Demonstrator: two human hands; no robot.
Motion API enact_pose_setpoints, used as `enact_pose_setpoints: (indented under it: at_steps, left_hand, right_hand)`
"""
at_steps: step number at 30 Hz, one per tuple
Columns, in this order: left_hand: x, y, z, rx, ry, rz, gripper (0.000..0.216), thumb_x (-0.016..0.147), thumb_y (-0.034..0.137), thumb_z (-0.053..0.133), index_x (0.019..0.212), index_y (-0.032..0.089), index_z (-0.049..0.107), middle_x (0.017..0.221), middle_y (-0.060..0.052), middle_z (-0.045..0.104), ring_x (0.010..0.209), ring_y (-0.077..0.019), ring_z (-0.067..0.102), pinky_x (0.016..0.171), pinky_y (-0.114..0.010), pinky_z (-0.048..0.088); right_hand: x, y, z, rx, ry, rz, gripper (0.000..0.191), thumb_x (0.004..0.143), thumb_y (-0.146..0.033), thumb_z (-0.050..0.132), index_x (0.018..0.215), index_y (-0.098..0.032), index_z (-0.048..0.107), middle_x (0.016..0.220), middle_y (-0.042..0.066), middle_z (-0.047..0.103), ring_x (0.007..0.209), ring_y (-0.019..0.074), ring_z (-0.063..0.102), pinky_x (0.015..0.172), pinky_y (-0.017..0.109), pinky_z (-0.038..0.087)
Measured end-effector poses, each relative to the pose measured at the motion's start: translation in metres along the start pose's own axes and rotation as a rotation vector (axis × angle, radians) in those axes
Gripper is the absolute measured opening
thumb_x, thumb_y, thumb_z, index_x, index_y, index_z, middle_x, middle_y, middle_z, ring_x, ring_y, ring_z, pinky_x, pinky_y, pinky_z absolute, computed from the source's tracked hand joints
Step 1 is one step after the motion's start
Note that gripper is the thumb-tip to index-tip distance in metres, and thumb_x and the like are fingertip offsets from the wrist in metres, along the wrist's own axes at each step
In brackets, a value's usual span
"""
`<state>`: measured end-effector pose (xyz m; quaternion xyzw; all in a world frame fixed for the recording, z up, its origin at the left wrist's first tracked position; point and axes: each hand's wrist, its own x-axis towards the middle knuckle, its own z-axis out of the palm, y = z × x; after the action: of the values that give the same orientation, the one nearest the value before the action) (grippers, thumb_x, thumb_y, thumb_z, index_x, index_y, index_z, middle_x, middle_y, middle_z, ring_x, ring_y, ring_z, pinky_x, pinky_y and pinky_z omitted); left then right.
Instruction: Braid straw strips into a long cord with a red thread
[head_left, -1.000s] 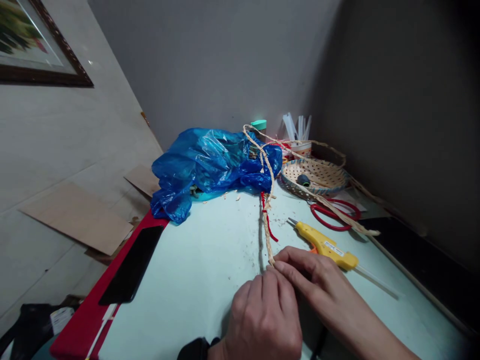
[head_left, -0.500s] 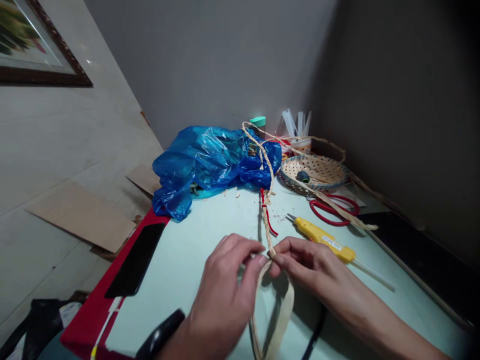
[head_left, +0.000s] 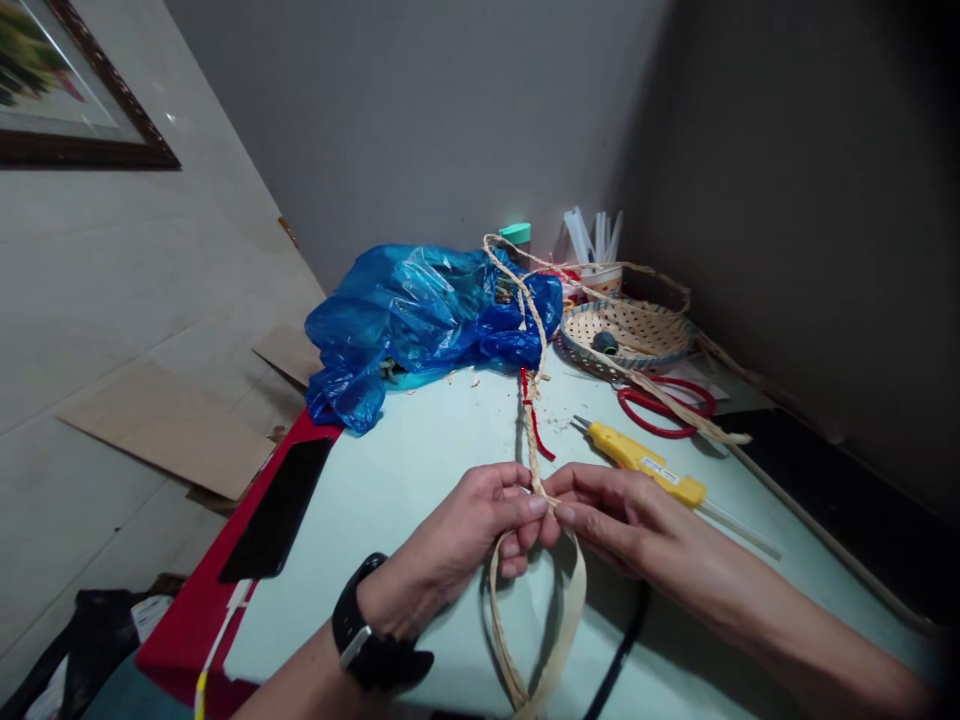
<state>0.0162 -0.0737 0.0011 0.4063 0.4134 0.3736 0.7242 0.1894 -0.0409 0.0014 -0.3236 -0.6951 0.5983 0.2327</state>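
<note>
A tan braided straw cord (head_left: 535, 440) runs from the blue plastic bag (head_left: 420, 315) down the pale table (head_left: 420, 470) to my hands. My left hand (head_left: 461, 545), with a black watch on the wrist, pinches the braid's end from the left. My right hand (head_left: 622, 520) pinches the same spot from the right. Below the pinch, loose flat straw strands (head_left: 559, 620) hang in a loop toward the table's near edge. A short red strand (head_left: 536, 425) lies beside the braid.
A yellow glue gun (head_left: 649, 465) lies just right of my hands, red scissors (head_left: 664, 405) behind it. A woven basket (head_left: 630, 335), a cup of glue sticks (head_left: 596, 250) and a green-capped jar (head_left: 516, 235) stand at the back. A black phone (head_left: 277, 510) lies on a red board.
My left hand moved off the right hand and now pinches the braid from the left. The loose strands below the pinch came into view as a hanging loop.
</note>
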Motion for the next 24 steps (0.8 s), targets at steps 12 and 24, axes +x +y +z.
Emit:
enact_pose_setpoints:
  at_steps: [12, 24]
  left_hand:
    - [-0.003, -0.003, 0.005, 0.234, 0.198, 0.008, 0.006, 0.079, 0.019, 0.055, 0.078, 0.013, 0.053, 0.058, 0.000, 0.056, 0.039, -0.0022, 0.029, 0.038, -0.020, 0.017]
    - [-0.012, -0.019, 0.007, -0.100, 0.156, 0.103, 0.017, 0.081, 0.021, 0.061, 0.094, 0.010, 0.057, 0.073, -0.003, 0.058, 0.046, -0.0013, 0.027, 0.041, -0.018, 0.017]
  right_hand:
    - [-0.017, -0.014, 0.007, -0.732, 0.200, -0.082, 0.028, 0.091, -0.030, 0.042, 0.072, -0.021, 0.061, 0.058, -0.001, 0.060, 0.050, 0.0133, 0.054, 0.048, 0.025, 0.037]
    - [-0.035, 0.024, 0.054, -1.394, 0.439, -0.756, 0.033, 0.085, -0.006, 0.038, 0.108, 0.000, 0.061, 0.070, 0.013, 0.066, 0.056, 0.0213, 0.060, 0.046, 0.031, 0.046]
